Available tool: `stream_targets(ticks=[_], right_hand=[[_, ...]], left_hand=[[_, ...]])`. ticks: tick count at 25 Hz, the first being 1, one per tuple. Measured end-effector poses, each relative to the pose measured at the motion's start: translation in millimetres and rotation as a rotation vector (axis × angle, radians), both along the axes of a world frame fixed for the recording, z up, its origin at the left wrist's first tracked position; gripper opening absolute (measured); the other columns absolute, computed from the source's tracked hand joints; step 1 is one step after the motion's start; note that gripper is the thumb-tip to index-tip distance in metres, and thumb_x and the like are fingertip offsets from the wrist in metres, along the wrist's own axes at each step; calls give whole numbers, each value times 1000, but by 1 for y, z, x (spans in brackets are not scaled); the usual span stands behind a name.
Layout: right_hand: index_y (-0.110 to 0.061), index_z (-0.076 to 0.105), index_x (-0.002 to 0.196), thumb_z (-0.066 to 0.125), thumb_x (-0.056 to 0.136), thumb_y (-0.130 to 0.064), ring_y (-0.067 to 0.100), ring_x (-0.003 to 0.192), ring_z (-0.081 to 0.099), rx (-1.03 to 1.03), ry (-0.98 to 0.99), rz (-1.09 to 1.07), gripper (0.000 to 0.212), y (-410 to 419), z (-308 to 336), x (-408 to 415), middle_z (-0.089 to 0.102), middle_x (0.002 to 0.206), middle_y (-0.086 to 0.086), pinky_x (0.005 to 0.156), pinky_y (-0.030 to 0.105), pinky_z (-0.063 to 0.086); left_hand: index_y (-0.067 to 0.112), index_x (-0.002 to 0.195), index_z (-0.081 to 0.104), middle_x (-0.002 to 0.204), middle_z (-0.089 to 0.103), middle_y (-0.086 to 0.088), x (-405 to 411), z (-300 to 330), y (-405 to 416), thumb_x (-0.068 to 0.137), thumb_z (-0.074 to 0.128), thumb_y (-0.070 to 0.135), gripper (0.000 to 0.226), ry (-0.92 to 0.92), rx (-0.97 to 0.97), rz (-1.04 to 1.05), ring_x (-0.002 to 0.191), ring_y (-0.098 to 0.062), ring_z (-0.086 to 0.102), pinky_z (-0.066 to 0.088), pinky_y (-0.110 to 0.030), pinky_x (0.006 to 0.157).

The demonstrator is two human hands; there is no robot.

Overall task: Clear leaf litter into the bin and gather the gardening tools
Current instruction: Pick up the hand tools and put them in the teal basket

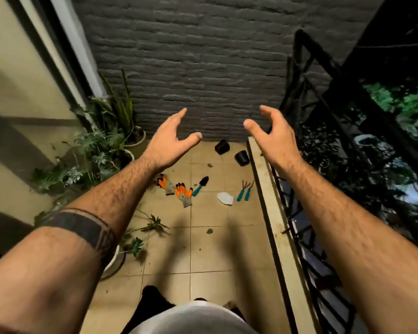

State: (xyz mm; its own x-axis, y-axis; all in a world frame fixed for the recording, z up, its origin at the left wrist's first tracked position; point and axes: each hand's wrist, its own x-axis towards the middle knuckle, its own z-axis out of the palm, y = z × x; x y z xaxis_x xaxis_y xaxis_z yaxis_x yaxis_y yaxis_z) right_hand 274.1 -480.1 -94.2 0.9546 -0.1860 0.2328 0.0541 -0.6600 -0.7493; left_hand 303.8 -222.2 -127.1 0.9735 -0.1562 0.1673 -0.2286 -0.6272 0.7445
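Both hands raised, empty: left hand (170,138) and right hand (272,138) fingers spread. Trowel (200,186), gloves (179,190) mid-floor, untouched, probably grabbed next.

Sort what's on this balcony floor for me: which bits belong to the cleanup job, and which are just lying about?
Job:
trowel
two hand forks
orange gloves
leaf scraps

Lying about:
two black pots
white scrap
potted plants

Both hands are empty; no bin in view.
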Motion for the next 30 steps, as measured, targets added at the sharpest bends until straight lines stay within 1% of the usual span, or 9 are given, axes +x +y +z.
stream_targets(ticks=[4, 7, 11, 13, 17, 21, 25, 30], right_hand=[[-22, 45, 148, 65, 92, -52, 14, 138, 44, -47, 11, 143, 66, -7, 0, 46, 48, 151, 0, 111, 29, 36], [-21, 44, 149, 66, 93, -48, 16, 139, 42, -48, 43, 206, 66, 1, -7, 72, 47, 152, 2, 109, 27, 35], [-19, 42, 151, 66, 94, -44, 17, 141, 40, -78, 88, 238, 66, 11, -22, 105, 43, 154, 3, 104, 22, 29], [-18, 42, 151, 66, 94, -42, 17, 141, 40, -91, 116, 214, 66, 12, -26, 124, 43, 154, 4, 105, 21, 29], [-19, 43, 150, 67, 93, -43, 18, 140, 42, -108, 154, 90, 67, 11, -35, 165, 45, 153, 3, 106, 22, 31], [-19, 42, 151, 68, 91, -44, 19, 138, 45, -116, 191, -32, 69, -3, -43, 201, 46, 152, 4, 111, 28, 35], [-18, 43, 150, 68, 90, -44, 21, 136, 48, -126, 235, -93, 70, -36, -62, 229, 48, 151, 5, 112, 33, 39], [-17, 39, 152, 69, 91, -39, 23, 139, 43, -117, 303, -93, 72, -104, -85, 260, 43, 154, 7, 112, 31, 34]], left_hand=[[21, 158, 28, 161, 33, -3, 19, -3, -17, 87, 62, 57, 87, 47, -67, 99, 146, -15, 32, 27, -39, 122], [22, 158, 27, 162, 31, -3, 34, -13, -19, 82, 59, 61, 92, 94, -39, 106, 146, -16, 32, 27, -38, 122], [23, 158, 27, 162, 31, -3, 73, -29, -4, 85, 60, 60, 88, 122, 20, 119, 147, -17, 32, 26, -35, 121], [21, 158, 28, 162, 32, -4, 101, -36, 3, 87, 62, 57, 86, 126, 26, 97, 147, -18, 32, 25, -33, 121], [21, 158, 29, 161, 33, -4, 155, -42, 10, 93, 64, 49, 79, 145, -3, 49, 147, -18, 32, 25, -32, 120], [19, 157, 30, 160, 34, -4, 196, -46, 5, 94, 64, 44, 76, 161, -14, -30, 146, -18, 33, 23, -24, 112], [18, 158, 29, 160, 34, -4, 230, -56, -20, 94, 64, 44, 77, 171, -15, -56, 145, -18, 34, 23, -21, 109], [20, 158, 29, 160, 35, -3, 258, -77, -79, 91, 65, 49, 81, 212, 4, -44, 144, -16, 34, 23, -22, 110]])
